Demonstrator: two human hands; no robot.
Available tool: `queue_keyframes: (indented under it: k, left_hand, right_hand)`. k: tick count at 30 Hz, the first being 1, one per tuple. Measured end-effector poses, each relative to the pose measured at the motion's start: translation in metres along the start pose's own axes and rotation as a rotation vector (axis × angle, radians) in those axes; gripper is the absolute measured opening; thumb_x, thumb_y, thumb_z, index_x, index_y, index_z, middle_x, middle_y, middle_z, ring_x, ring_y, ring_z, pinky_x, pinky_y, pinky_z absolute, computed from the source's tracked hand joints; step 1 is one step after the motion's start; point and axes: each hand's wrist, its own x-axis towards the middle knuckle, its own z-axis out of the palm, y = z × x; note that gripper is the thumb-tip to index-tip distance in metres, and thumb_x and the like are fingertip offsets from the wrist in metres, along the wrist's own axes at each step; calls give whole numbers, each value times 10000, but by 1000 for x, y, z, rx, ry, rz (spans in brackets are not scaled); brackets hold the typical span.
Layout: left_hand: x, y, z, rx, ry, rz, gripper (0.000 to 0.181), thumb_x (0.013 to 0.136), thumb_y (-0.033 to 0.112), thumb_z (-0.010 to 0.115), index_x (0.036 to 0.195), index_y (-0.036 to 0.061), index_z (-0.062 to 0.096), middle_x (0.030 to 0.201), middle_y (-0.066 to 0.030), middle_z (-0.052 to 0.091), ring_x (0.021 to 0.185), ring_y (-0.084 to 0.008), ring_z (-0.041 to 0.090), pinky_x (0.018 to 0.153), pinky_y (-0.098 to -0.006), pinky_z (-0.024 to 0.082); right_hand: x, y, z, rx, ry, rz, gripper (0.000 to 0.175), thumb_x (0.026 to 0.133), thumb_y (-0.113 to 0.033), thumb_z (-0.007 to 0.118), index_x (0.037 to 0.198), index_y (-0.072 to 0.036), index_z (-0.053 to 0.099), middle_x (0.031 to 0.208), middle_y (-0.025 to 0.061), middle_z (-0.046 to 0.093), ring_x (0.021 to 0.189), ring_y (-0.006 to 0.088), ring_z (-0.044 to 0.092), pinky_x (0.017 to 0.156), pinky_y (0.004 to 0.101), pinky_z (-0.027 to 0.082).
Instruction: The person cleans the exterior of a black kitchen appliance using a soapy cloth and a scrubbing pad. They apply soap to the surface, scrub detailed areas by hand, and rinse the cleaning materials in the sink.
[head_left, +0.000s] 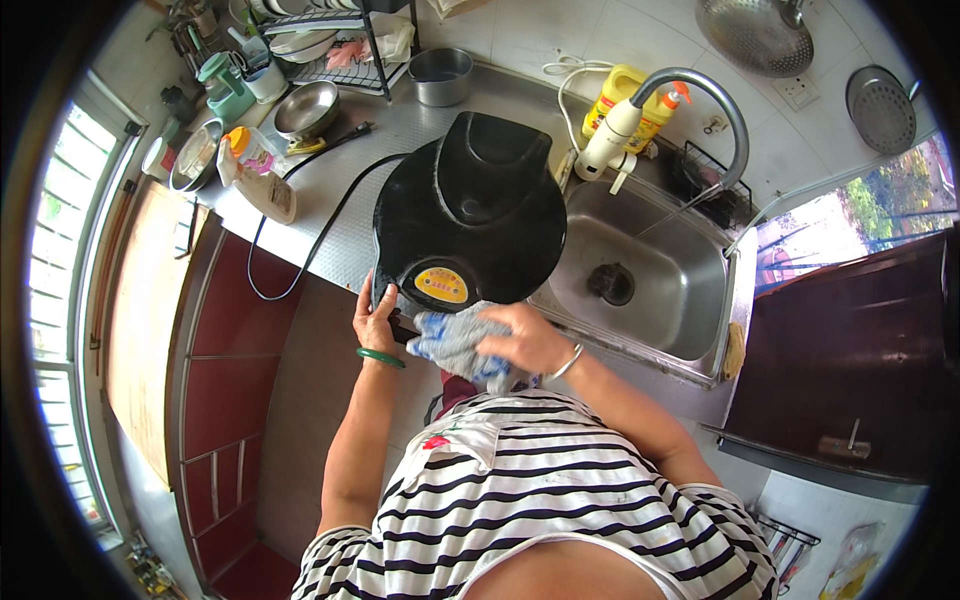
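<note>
A black electric cooking appliance (495, 247) with a rounded lid and a yellow button panel rests at the counter's front edge, left of the sink. My left hand (375, 315) grips its near left edge, the thumb on top. In my right hand (529, 341) is a grey and blue cloth (461, 345), held against or just below the appliance's front rim; whether it touches the rim cannot be told. The black power cord (330, 232) loops from the appliance over the counter edge, and its plug (364, 128) lies on the steel counter.
The steel sink (660, 277) with a running tap (739, 135) lies to the right. A spray bottle (262, 187), a metal bowl (306, 111), a steel pot (441, 79) and a dish rack (330, 75) stand at left and back. Yellow bottles (626, 97) stand behind the tap.
</note>
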Motion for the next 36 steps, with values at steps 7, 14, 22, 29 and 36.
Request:
queue_keyframes:
  k: [7, 14, 22, 29, 36]
  left_hand:
    - [2, 13, -3, 86, 36, -50, 506, 795, 159, 792, 1278, 158, 641, 897, 45, 662, 661, -68, 522, 591, -219, 404]
    - [5, 24, -5, 173, -47, -42, 551, 832, 118, 757, 1344, 59, 561, 1029, -9, 684, 862, -113, 627, 774, -252, 486]
    - [-11, 28, -16, 335, -28, 422, 357, 919, 70, 636, 1267, -6, 608, 1236, -80, 610, 1133, -144, 549, 978, -278, 423]
    - [-79, 46, 33, 429, -228, 773, 246, 937, -45, 543, 1146, -1, 666, 1216, -96, 588, 1083, -145, 581, 903, -235, 459]
    - [-138, 31, 92, 563, -546, 403, 200, 943, 13, 567, 1116, -25, 661, 1077, -61, 632, 948, -110, 609, 813, -220, 465]
  right_hand:
    - [-59, 4, -94, 583, 4, 330, 437, 805, -199, 667, 1153, 65, 642, 1029, 105, 701, 961, 164, 638, 884, 279, 486]
    - [-99, 74, -192, 1112, 688, 206, 342, 943, -271, 549, 1141, -12, 651, 1076, 104, 708, 970, 240, 679, 923, 390, 521]
    - [-86, 125, -247, 1065, 770, 25, 363, 875, -241, 555, 1144, -8, 627, 1156, 101, 672, 1096, 265, 604, 1033, 429, 409]
    - [-63, 132, -253, 1338, 785, -153, 382, 906, -372, 583, 1108, -56, 658, 1128, 92, 680, 1078, 279, 612, 1003, 451, 438]
    - [-56, 128, -257, 1292, 703, -55, 372, 920, -344, 598, 1162, -68, 654, 1165, 93, 671, 1080, 269, 618, 981, 426, 462]
